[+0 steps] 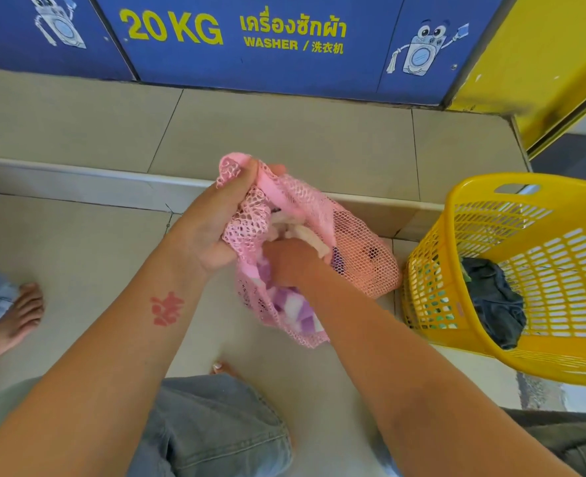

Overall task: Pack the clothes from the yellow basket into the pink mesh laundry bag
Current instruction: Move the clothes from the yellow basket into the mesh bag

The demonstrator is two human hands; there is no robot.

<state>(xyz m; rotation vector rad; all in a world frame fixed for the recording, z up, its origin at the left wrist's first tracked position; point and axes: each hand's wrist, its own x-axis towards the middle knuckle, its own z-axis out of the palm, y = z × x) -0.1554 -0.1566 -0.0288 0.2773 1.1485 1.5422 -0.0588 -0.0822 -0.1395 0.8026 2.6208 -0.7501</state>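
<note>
The pink mesh laundry bag hangs low over the tiled floor, just left of the yellow basket and close to it, maybe touching its side. The left hand is clenched on the bunched mouth of the bag, holding it up and open. The right hand is pushed into the opening, fingers curled around a white piece of cloth that sits at the mouth. Through the mesh a purple-and-white checked garment shows at the bottom, and something dark lies farther back on the right side of the bag.

By this look the packing is well under way but not finished: several pieces are already inside, one is being stuffed in, and the basket holds at least a dark blue-grey garment with a bit of green fabric beside it.

How much more lies in the basket cannot be told, since its near wall and slats hide the bottom and the frame cuts off its right edge. The right hand's fingertips are buried in cloth, so the exact grip is unclear. The dark item in the bag is too blurred by the mesh to name. Whether the bag has a drawstring or zip is not visible.
</note>
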